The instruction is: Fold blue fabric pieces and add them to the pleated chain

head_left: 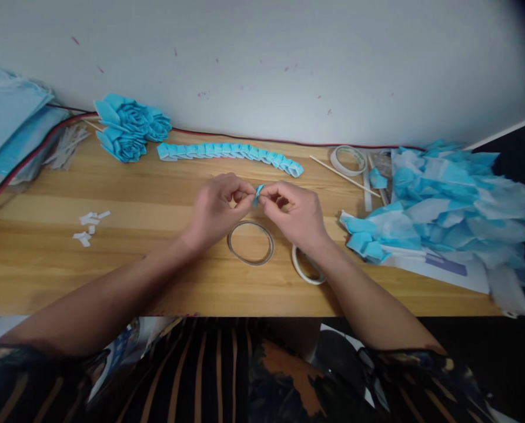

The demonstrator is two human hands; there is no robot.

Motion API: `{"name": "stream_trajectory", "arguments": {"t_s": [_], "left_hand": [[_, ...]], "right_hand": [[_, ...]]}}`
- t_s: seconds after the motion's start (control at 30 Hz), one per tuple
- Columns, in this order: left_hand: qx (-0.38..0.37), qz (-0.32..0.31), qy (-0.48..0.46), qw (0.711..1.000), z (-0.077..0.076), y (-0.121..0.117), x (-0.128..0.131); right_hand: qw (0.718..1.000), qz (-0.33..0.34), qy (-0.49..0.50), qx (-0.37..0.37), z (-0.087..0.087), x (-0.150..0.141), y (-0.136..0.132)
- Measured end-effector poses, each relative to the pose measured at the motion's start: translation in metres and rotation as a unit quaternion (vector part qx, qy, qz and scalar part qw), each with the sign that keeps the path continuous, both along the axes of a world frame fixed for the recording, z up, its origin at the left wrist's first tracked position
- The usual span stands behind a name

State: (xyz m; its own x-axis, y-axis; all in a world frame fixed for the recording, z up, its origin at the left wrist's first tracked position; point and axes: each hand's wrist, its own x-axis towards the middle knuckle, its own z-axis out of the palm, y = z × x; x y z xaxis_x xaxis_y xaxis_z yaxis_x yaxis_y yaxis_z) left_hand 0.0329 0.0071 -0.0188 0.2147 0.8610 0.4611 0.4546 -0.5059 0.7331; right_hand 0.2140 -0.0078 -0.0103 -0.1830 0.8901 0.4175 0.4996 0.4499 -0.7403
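Between my two hands, over the middle of the table, is a small folded piece of blue paper [258,191]. My left hand [221,202] pinches its left side with thumb and forefinger. From the other side my right hand [295,211] pinches it too, the fingertips nearly meeting. Most of the piece is hidden by the fingers. Just below the hands lies a thin, nearly used-up tape roll [230,244]. A white tape roll [298,267] is partly covered by my right wrist. Behind the hands stretches a row of folded blue paper pieces [227,151].
Blue paper roses [132,126] lie at the back left, near blue sheets [9,123] and white strips [68,144]. White scraps [92,220] are at left. A wooden stick [344,176], another tape roll [348,161] and a heap of blue petals [447,205] occupy the right.
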Motion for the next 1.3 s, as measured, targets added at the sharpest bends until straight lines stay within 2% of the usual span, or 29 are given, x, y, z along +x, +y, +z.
{"name": "stream_trajectory", "arguments": {"t_s": [0.27,0.7,1.3], "left_hand": [[-0.012,-0.002,-0.006,1.0,-0.0006,0.0004,-0.0002],[-0.032,-0.007,-0.022,0.999,0.0028,-0.0009,0.0007],[-0.124,-0.022,-0.072,0.989,0.008,-0.001,0.0003]], "right_hand": [[1.0,-0.011,-0.011,-0.022,-0.0002,0.0014,0.0003],[1.0,0.001,-0.008,-0.008,0.0,0.0008,-0.0005],[0.999,-0.004,0.003,-0.035,-0.0005,0.0019,0.001]]}}
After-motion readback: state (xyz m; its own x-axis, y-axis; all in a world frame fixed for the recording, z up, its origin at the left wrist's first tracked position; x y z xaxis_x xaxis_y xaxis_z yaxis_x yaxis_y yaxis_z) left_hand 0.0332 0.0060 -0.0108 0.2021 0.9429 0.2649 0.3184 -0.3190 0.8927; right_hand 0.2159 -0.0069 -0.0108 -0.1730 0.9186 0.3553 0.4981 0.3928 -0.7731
